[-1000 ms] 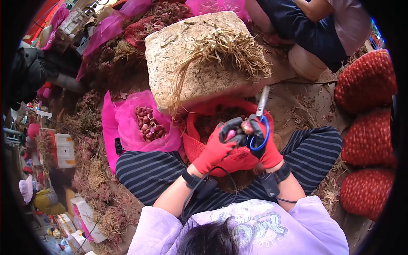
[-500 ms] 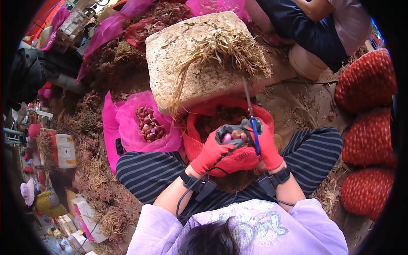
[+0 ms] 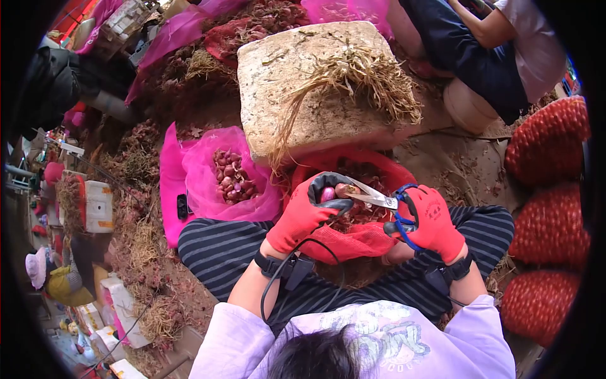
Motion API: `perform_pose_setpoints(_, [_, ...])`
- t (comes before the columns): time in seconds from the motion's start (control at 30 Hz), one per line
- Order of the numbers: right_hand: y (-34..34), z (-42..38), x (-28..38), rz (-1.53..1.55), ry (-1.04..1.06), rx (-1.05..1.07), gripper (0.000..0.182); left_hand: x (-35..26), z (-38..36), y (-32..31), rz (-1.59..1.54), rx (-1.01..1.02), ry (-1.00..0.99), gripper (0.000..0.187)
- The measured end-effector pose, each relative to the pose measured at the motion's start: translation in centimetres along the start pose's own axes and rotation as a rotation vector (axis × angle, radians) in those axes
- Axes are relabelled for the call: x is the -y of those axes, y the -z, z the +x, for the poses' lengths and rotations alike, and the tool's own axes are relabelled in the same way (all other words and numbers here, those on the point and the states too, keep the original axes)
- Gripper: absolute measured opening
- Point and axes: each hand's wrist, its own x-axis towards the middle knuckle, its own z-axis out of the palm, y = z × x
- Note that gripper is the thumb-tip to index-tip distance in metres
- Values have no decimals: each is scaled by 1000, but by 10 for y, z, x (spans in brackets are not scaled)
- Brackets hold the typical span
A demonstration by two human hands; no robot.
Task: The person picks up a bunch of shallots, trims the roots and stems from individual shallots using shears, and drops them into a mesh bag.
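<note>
My left hand [image 3: 309, 210], in a red and grey glove, is closed round a few shallots [image 3: 327, 194] above the red mesh bag [image 3: 360, 241]. Blue-handled scissors [image 3: 383, 201] are held in my right hand [image 3: 429, 218], gloved the same way. Their blades are parted and point left, right beside the shallots. More shallots and scraps lie inside the red bag, partly hidden by my hands. A pink mesh bag [image 3: 197, 180] with shallots [image 3: 233, 177] stands to the left.
Beyond the bags is a pale foam block [image 3: 271, 95] with dried stalks [image 3: 360, 79] on it. Full red sacks [image 3: 548, 224] line the right side. Another person [image 3: 480, 57] sits at the upper right. Plant scraps [image 3: 142, 246] cover the ground at left.
The scissors have swung from pointing away to pointing left, with their blades now parted at the shallots. My right hand has moved right, away from my left. The view has shifted slightly.
</note>
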Motion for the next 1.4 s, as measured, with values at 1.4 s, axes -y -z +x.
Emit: perform_pose_setpoints(1.4, [-37, 6, 17, 562, -207, -142, 34, 47, -15, 4, -1332, -66, 321, 52])
